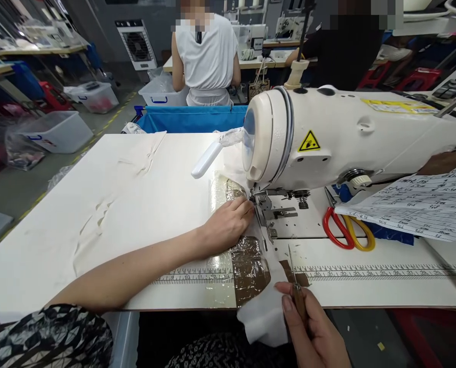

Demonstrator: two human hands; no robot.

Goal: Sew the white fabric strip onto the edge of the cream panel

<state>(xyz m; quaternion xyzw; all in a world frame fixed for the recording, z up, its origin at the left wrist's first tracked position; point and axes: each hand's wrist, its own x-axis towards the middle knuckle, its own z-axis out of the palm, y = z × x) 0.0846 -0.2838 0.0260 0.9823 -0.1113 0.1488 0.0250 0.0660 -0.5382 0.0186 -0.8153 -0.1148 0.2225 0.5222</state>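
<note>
My left hand [231, 222] rests by the presser foot of a white sewing machine [327, 133], its fingers bent together on a piece of white fabric [266, 317]. From under the foot this fabric runs toward me and droops over the front edge of the table. In my right hand [315, 332] is an awl [298, 296], held by its wooden handle with the thin metal point upward. The thumb and index finger of that hand lie right at the fabric's edge; whether they also pinch it I cannot tell. Brown and clear tape [250, 266] covers the tabletop under the fabric.
Scissors [337, 230] with red and yellow handles lie right of the needle, partly under a handwritten sheet [411, 204]. A printed ruler [365, 272] runs along the table [154, 204]. Thin fabric strips [92, 225] lie left. A person in white [208, 51] sits beyond a blue cloth bin [193, 118].
</note>
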